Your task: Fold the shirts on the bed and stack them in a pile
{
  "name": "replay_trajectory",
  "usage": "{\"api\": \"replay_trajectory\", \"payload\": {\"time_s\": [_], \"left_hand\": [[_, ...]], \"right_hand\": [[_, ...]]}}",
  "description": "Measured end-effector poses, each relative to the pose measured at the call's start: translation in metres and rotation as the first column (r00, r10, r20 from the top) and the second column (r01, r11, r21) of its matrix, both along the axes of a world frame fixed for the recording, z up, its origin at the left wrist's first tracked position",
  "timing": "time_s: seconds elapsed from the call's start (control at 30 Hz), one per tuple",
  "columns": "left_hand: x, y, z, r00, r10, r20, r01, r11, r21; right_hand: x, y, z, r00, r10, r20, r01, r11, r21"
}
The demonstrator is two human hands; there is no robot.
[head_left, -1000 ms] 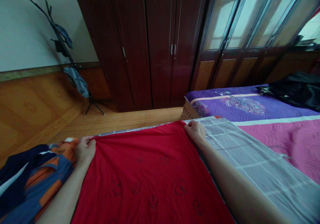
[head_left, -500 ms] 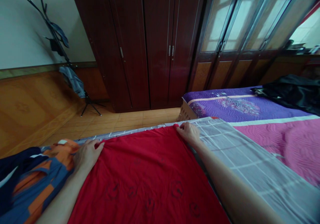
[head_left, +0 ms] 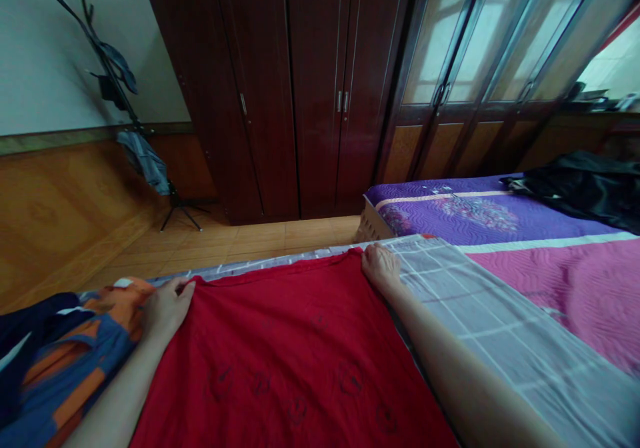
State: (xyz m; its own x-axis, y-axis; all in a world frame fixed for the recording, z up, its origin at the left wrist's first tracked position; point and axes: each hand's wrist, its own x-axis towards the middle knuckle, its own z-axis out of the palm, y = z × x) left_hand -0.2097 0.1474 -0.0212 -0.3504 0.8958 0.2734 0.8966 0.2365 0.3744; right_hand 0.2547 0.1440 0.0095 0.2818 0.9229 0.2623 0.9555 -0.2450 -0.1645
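Observation:
A red garment (head_left: 295, 341) with dark printed marks lies spread over a grey checked cloth (head_left: 480, 315); its near end runs out of view. My left hand (head_left: 167, 308) pinches its far left corner between thumb and fingers. At the far right corner, my right hand (head_left: 381, 268) grips the fabric, its fingertips partly hidden. The far edge is stretched between both hands. Right beside my left hand and forearm lies a heap of orange, blue and navy clothing (head_left: 80, 355).
A purple and pink quilt (head_left: 550, 268) lies to the right, with a black garment (head_left: 585, 185) on it. Beyond the tiled floor (head_left: 240, 241) stand dark wooden wardrobes (head_left: 320, 135). A coat stand (head_left: 173, 201) with hanging items is at the far left.
My hands have moved slightly apart, the left one leftward and the right one rightward. The garment's far edge is pulled wider and tauter.

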Motion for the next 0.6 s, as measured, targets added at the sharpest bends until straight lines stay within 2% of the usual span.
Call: {"api": "replay_trajectory", "payload": {"time_s": [0.2,0.33,0.4,0.5,0.53,0.6], "left_hand": [[0.006,-0.002,0.004,0.999,-0.016,-0.036,0.013,0.996,-0.093],[0.002,0.001,0.007,0.992,0.114,0.061,-0.111,0.992,-0.054],[0.002,0.002,0.007,0.986,0.132,0.097,-0.129,0.991,-0.037],[0.007,-0.002,0.009,0.996,0.071,0.045,-0.069,0.996,-0.054],[0.011,-0.005,0.010,1.000,0.029,0.011,-0.029,0.999,-0.021],[0.020,-0.012,0.015,0.996,-0.050,-0.072,0.059,0.990,0.130]], "right_hand": [[-0.003,0.002,0.000,0.999,0.040,0.000,-0.040,0.999,-0.007],[0.003,0.001,-0.001,1.000,-0.010,0.011,0.010,1.000,0.009],[0.005,0.000,0.000,1.000,-0.027,0.015,0.026,0.999,0.026],[0.001,-0.004,0.006,0.999,0.025,0.032,-0.027,0.997,0.075],[-0.002,-0.005,0.008,0.997,0.058,0.042,-0.062,0.994,0.092],[-0.010,-0.007,0.012,0.987,0.144,0.066,-0.152,0.978,0.140]]}}
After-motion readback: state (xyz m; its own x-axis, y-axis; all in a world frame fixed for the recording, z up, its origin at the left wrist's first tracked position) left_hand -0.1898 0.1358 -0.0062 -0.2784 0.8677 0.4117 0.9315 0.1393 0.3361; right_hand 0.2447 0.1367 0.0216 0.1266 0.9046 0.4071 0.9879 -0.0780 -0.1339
